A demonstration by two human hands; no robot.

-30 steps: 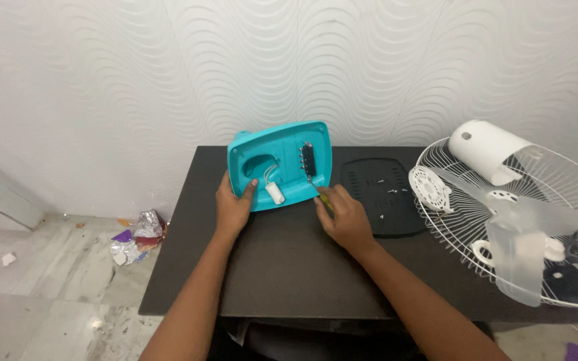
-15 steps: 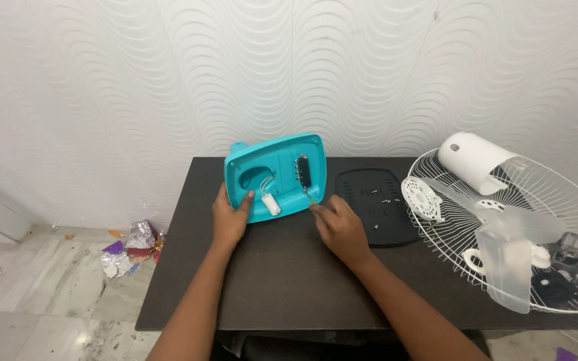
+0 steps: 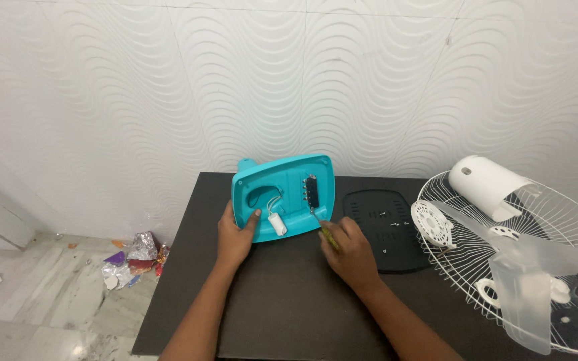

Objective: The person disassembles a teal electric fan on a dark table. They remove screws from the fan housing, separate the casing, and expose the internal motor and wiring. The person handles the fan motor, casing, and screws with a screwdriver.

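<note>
On the floor at far left lies a heap of crumpled foil wrappers (image 3: 132,257), well apart from the dark table (image 3: 282,307). On the table, the left hand (image 3: 235,235) grips the lower left edge of the turquoise fan base (image 3: 283,194), thumb hooked over the rim and fingers behind. It props the shell tilted up on its near edge, so that the hollow underside faces the person. Inside that hollow sit a white capsule-shaped capacitor (image 3: 277,224) on thin wires and a black switch block (image 3: 312,192) fixed near the right wall. The right hand (image 3: 350,251) is closed around a slim screwdriver (image 3: 324,228) with a yellow-green handle; its tip seems to rest just under the switch block, though it is too small to be sure. Beside the base lies the black bottom plate (image 3: 382,227), flat, with a few loose screws on it. At far right, the wire fan guard (image 3: 556,220) serves as a tray for the white motor cover (image 3: 486,177) and translucent blade (image 3: 526,287).
</note>
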